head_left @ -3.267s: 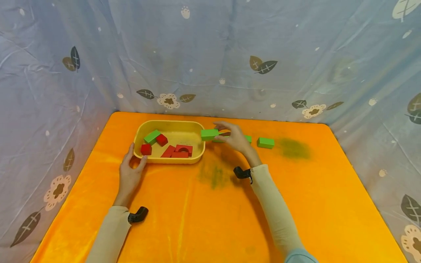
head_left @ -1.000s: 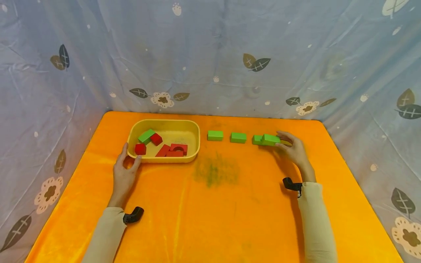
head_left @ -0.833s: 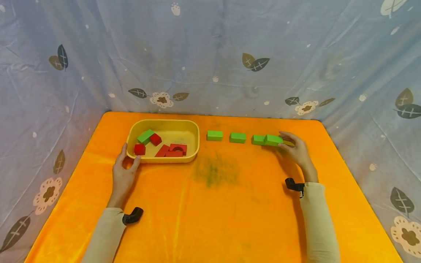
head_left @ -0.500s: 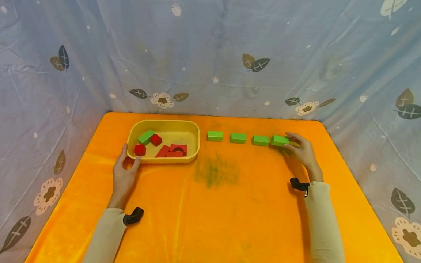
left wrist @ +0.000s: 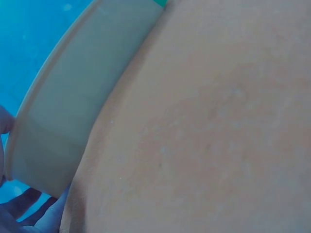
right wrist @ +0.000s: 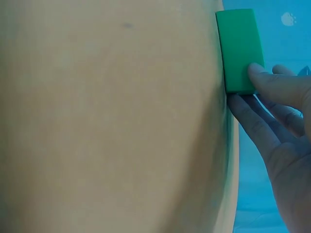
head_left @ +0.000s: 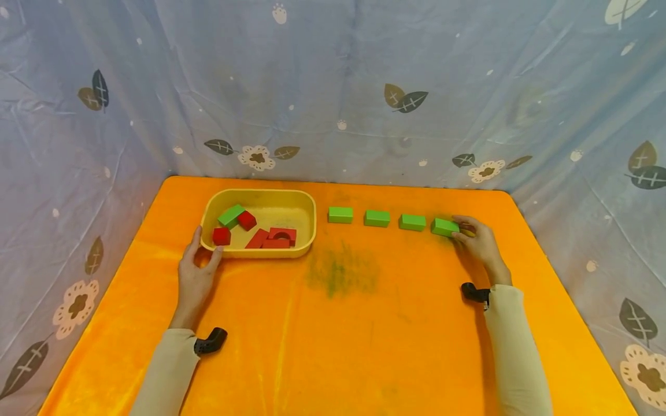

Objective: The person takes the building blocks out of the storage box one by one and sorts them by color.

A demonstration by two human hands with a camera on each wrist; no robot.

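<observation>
My right hand (head_left: 483, 247) pinches the end of a green rectangular block (head_left: 443, 227) between thumb and fingers. The block sits on the orange cloth at the right end of a row. In the right wrist view, the thumb lies on the green block's side and fingers are at its lower edge. My left hand (head_left: 195, 280) holds the near left corner of a yellow tray (head_left: 265, 253), thumb at the front rim and fingers along the left side. Inside the tray lie a green block (head_left: 231, 216), red cubes (head_left: 221, 236) and flat red blocks, one arched (head_left: 288, 232).
Left of the held block stand three more green blocks, spaced apart: one near the tray (head_left: 340, 215), a middle one (head_left: 377, 218) and a right one (head_left: 413, 222). The orange cloth (head_left: 364, 335) has green stains. Patterned curtains (head_left: 333, 86) border the table's back and sides.
My right hand has carried the green block from beside the tray to the row's right end, lowering it onto the cloth. The left hand has stayed at the tray's corner.
</observation>
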